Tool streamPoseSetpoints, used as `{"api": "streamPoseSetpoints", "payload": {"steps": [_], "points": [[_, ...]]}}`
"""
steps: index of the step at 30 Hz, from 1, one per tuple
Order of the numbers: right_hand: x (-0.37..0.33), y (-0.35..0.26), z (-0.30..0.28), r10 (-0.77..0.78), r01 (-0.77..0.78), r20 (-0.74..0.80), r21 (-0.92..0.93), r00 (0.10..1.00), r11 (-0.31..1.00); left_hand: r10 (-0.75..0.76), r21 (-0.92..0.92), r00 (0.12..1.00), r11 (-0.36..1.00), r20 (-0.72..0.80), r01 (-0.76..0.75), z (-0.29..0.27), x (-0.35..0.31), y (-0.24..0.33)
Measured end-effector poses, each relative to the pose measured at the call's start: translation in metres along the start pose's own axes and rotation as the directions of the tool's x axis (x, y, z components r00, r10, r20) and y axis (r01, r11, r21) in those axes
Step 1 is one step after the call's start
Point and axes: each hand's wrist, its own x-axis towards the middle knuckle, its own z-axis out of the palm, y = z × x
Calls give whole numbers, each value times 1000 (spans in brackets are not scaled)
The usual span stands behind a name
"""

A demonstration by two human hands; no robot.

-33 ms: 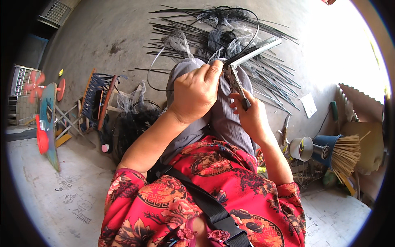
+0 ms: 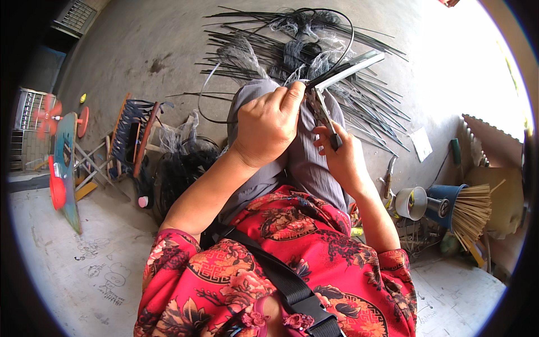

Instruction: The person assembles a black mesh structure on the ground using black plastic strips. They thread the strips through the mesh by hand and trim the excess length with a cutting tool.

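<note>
My left hand (image 2: 268, 124) is closed in a fist above my grey-trousered knees. A thin black strip (image 2: 352, 35) is pinched at its thumb, and this strip bows up in a wide loop. A pale thin strip end (image 2: 202, 87) curves out on the fist's left side; whether it is the same piece I cannot tell. My right hand (image 2: 343, 155) grips the dark handle of a stapling plier-like tool (image 2: 349, 71) with a long silver rail pointing up and right. The tool's jaws meet the strip beside my left thumb. What lies inside the fist is hidden.
Black strips and grey netting-like tufts (image 2: 293, 56) are spread over the floor ahead. On the left stand a small rack (image 2: 135, 135) and a blue board with red discs (image 2: 68, 163). On the right are a white bucket (image 2: 411, 203) and a bundle of sticks (image 2: 473, 210).
The pale strip end has swung slightly to the left. Both hands and the tool stay practically where they were.
</note>
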Motion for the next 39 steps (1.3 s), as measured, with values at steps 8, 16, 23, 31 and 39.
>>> {"api": "streamPoseSetpoints", "payload": {"steps": [8, 16, 23, 31, 39], "points": [[27, -33, 5, -76, 60, -83, -179, 994, 982, 72, 79, 997, 994, -33, -69, 13, -1, -36], [64, 3, 7, -79, 88, 103, -86, 992, 992, 27, 49, 999, 998, -45, -25, 30, -9, -41], [94, 54, 48, -105, 75, -141, -200, 984, 977, -9, 144, 1000, 990, 8, 8, 66, -1, -44], [66, -51, -7, -127, 135, 48, -443, 991, 887, -169, 6, 984, 985, -64, 170, 28, 5, -57], [59, -23, -1, -41, 35, 211, 33, 977, 999, -410, -316, 911, 870, -40, 378, -12, 19, -66]]}}
